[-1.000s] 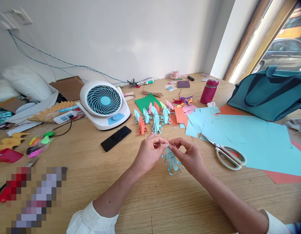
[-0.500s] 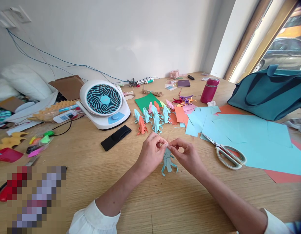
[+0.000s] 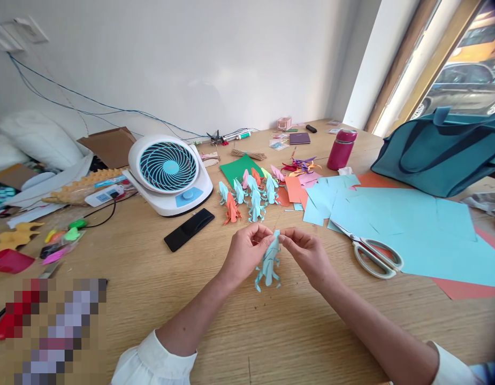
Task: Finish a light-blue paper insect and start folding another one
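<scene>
**Blue figure swings left between pinching fingers**

Nearest me, two white sleeves rest at the table (image 3: 151, 299) edge, forearms angling in toward the middle. The left hand (image 3: 247, 251) and right hand (image 3: 307, 254) meet there, thumb and forefinger of each closed tight on the top end of a pale blue figure (image 3: 268, 266). It hangs below the fingertips, just above the wood, its thin legs splayed.

A second ago its lower end trailed off to the right, under the right hand. Now it has swung left and sits nearer the left wrist, and the top stands more upright between the two pinches. I take it the hands are turning the piece to get at that top end; the grip itself has not let go.

To the right lie scissors (image 3: 375, 255) on blue sheets (image 3: 411, 224); to the left, a phone (image 3: 189, 229). Beyond the hands is a folded row (image 3: 249, 195) of like shapes, blue and orange. Farther off are a fan (image 3: 169, 171) on the left, a flask (image 3: 336, 149) and a bag (image 3: 440, 152) on the right. None of these has moved.
</scene>
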Demonstrator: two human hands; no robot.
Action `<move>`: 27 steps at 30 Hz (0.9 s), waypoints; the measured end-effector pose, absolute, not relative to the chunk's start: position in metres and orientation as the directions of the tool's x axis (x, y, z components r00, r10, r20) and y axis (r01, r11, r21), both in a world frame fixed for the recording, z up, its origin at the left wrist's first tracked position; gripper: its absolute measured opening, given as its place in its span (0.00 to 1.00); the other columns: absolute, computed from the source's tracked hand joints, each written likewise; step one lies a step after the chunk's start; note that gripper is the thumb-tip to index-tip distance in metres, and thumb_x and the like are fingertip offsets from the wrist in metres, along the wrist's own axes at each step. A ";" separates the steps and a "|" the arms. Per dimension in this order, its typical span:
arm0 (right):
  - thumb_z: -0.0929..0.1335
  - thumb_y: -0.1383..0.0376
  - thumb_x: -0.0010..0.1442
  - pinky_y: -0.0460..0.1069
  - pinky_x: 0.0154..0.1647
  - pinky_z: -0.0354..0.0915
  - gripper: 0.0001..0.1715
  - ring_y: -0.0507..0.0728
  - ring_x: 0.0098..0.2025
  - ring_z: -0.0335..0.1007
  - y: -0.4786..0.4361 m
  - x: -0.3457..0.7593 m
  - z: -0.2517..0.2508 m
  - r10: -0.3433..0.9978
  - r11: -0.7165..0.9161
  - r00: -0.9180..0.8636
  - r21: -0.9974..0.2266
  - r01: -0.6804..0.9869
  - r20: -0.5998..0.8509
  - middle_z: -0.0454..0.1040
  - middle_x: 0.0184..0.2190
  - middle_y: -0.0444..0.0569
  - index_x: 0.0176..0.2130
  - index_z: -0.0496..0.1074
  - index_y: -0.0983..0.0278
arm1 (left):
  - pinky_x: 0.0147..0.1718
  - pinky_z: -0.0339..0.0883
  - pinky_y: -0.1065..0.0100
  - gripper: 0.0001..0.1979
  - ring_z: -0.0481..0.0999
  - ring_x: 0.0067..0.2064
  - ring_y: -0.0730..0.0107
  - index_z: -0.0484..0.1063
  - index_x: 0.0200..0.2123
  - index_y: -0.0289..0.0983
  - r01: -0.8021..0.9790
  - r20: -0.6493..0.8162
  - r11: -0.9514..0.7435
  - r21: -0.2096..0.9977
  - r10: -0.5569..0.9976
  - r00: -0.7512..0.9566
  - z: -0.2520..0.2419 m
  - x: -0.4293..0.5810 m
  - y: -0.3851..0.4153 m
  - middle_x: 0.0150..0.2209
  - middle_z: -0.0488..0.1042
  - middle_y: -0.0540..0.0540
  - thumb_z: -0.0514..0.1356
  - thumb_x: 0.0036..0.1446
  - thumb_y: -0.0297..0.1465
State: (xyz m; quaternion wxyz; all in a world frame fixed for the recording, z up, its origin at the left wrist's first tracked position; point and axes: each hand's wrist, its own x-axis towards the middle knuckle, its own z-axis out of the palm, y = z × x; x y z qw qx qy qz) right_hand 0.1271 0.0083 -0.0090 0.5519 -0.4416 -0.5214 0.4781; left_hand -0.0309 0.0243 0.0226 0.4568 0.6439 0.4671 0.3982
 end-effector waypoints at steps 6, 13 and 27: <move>0.72 0.53 0.55 0.51 0.37 0.67 0.15 0.56 0.34 0.72 0.009 0.129 -0.007 0.987 0.158 -0.003 -0.986 -0.059 0.158 0.79 0.32 0.49 0.34 0.77 0.62 | 0.29 0.65 0.72 0.06 0.72 0.28 0.74 0.72 0.29 0.35 0.329 0.089 -0.164 0.930 0.969 0.230 0.024 -0.030 0.022 0.26 0.74 0.50 0.60 0.55 0.32; 0.69 0.63 0.59 0.50 0.36 0.64 0.06 0.54 0.32 0.67 0.005 0.133 -0.005 0.901 0.409 0.037 -0.876 0.256 0.432 0.73 0.29 0.46 0.32 0.75 0.61 | 0.31 0.67 0.71 0.06 0.73 0.29 0.72 0.74 0.32 0.35 0.315 0.090 -0.174 0.933 0.960 0.264 0.026 -0.028 0.019 0.28 0.75 0.49 0.60 0.56 0.32; 0.68 0.65 0.60 0.50 0.37 0.65 0.06 0.55 0.33 0.67 -0.001 0.133 0.004 0.868 0.471 0.022 -0.837 0.277 0.496 0.72 0.29 0.46 0.31 0.74 0.60 | 0.28 0.60 0.72 0.07 0.65 0.27 0.75 0.72 0.28 0.36 0.329 0.134 -0.230 0.916 0.948 0.288 0.035 -0.029 0.015 0.24 0.68 0.52 0.61 0.56 0.33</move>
